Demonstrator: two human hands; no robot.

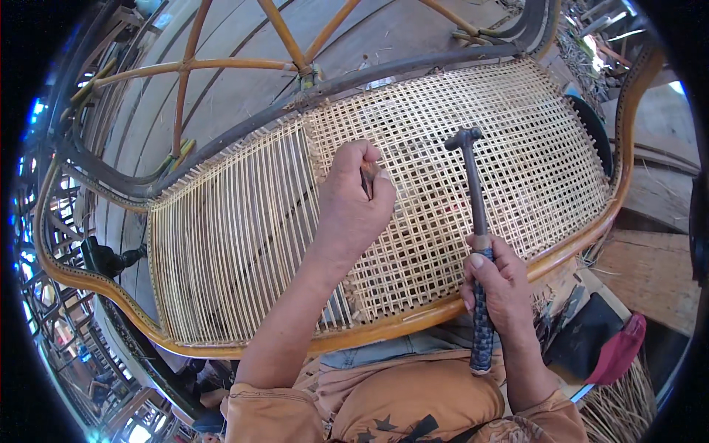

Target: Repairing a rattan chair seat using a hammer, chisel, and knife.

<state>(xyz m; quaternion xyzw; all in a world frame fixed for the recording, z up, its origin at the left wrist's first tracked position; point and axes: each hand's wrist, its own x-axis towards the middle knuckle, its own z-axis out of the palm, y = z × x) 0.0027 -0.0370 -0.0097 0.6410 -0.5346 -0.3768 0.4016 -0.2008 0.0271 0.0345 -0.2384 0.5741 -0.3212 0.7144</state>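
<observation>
A long rattan frame with a cane panel (458, 177) lies in front of me. To the right its cane is woven into an open grid; at the left, only parallel cane strands (221, 244) run across. My left hand (358, 184) is closed over the woven part near where it meets the strands. A small brownish thing shows between its fingers, too hidden to name. My right hand (498, 284) grips a hammer (476, 196) by its blue-black wrapped handle. The dark hammer head points away from me, above the woven cane.
A brown rattan rail (399, 325) borders the panel on my side, and a dark curved rail (251, 125) runs along the far side. Rattan struts (185, 74) rise beyond it. At the right lie boards (650, 269), a dark red cloth (619, 353) and loose cane strips (617, 402).
</observation>
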